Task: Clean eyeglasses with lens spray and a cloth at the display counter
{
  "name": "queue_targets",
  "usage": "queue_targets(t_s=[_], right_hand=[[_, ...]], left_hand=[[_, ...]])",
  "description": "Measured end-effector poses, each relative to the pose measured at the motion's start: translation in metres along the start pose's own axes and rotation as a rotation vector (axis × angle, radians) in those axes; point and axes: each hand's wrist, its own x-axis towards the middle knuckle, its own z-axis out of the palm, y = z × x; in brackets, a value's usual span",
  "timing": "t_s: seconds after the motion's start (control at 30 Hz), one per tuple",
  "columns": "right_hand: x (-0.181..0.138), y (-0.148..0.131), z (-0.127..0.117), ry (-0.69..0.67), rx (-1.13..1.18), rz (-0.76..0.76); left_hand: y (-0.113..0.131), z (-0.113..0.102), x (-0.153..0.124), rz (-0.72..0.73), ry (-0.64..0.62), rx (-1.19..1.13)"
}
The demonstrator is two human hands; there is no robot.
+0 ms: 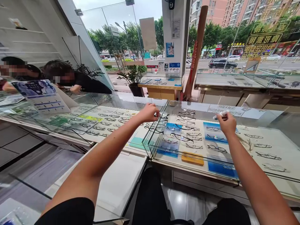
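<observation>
My left hand (150, 113) is over the glass display counter near the join of two cases. Its fingers are pinched on a dark-rimmed pair of eyeglasses (163, 117), part of which the hand hides. Farther right, my right hand (228, 124) is closed on a small crumpled white cloth (219, 114), perhaps a tissue, above the right case. Under the glass lie rows of eyeglasses (217, 148), some on blue cards (212, 132). An orange-yellow case (192, 158) lies near the front edge inside.
A standing calendar (43, 97) is on the left counter. Two people in dark clothes lean there behind it. A white tabletop (122, 181) adjoins at my left. Beyond stand a potted plant (134, 81), a wooden post (197, 50), another display case (234, 82) and street windows.
</observation>
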Motion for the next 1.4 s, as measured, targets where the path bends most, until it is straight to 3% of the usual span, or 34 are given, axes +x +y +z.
queue_targets(t_s=[0.23,0.57,0.93,1.17,1.3,1.4], right_hand=[[0.007,0.004,0.001,0.035,0.027,0.016],[0.005,-0.002,0.002,-0.003,0.055,-0.004],[0.002,-0.004,-0.001,-0.011,0.054,0.032],[0.009,0.010,0.001,-0.030,0.021,0.090],[0.011,0.016,0.002,-0.037,0.024,0.126],[0.011,0.018,0.003,-0.056,0.018,0.143]], left_hand=[[-0.034,0.057,0.024,-0.068,-0.022,-0.023],[-0.046,0.077,0.023,-0.112,-0.051,-0.025],[-0.037,0.078,0.021,-0.068,-0.044,-0.019],[-0.031,0.058,0.007,-0.131,0.006,0.021],[-0.006,0.036,-0.019,-0.200,0.141,-0.107],[0.031,0.019,-0.051,-0.134,0.199,-0.312]])
